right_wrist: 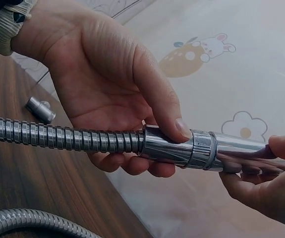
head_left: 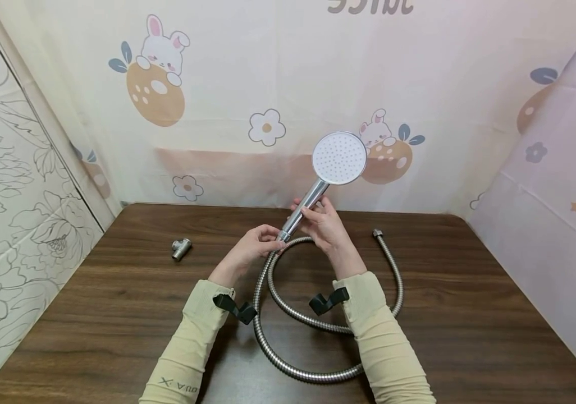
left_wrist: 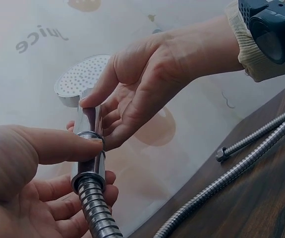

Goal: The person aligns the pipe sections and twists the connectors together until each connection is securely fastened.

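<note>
Left grip [head_left: 252,247] narrow round hose connector [right_wrist: 164,148], right grip [head_left: 327,229] round handle [head_left: 313,195]

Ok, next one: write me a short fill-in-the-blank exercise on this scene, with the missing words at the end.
1. The right hand grips the shower head by its ____.
2. The left hand holds a connector at one end of the flexible metal ____.
3. In the head view, a small metal fitting lies on the table to the ____ of both hands.
4. The round spray face is ____ in colour.

Missing words: handle; hose; left; white.
</note>
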`<action>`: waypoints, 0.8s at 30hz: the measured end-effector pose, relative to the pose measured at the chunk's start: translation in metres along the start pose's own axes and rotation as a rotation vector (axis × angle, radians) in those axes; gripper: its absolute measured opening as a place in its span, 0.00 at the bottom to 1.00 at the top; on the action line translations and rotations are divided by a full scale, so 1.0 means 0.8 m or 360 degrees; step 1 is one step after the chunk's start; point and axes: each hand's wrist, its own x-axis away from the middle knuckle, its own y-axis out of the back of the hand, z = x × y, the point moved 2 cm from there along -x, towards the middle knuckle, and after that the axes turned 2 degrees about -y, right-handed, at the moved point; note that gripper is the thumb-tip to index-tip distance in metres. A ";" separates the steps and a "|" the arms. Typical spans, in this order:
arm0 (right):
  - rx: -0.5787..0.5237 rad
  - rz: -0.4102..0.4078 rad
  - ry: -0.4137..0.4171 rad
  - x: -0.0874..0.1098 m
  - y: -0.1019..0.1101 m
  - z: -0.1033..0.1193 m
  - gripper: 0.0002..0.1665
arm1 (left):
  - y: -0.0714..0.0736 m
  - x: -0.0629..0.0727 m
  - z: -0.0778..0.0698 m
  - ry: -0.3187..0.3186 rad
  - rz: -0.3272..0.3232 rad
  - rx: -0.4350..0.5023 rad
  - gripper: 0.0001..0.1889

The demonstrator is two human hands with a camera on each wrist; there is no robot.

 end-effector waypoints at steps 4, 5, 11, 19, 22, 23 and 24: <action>0.0012 -0.0005 0.0007 0.001 0.000 -0.001 0.28 | -0.001 -0.001 0.002 0.0002 -0.0013 -0.0039 0.16; 0.0009 -0.0008 0.0007 0.001 0.000 -0.001 0.27 | -0.001 -0.001 0.002 0.0005 -0.0010 -0.0036 0.16; 0.0017 -0.0005 0.0010 -0.001 0.001 0.000 0.30 | 0.001 -0.002 0.003 0.0038 0.0039 0.0017 0.15; 0.0002 0.0020 0.0019 -0.001 0.002 0.000 0.31 | 0.000 -0.001 0.004 0.0025 0.0130 0.0094 0.17; 0.0006 0.0014 0.0020 -0.001 0.001 -0.001 0.31 | 0.000 -0.001 0.004 0.0015 0.0125 0.0079 0.18; 0.0003 0.0017 0.0022 -0.001 0.001 0.000 0.31 | 0.000 -0.001 0.005 0.0018 0.0119 0.0079 0.18; 0.0001 0.0016 0.0020 -0.001 0.001 -0.001 0.30 | 0.000 -0.002 0.005 0.0022 0.0111 0.0080 0.17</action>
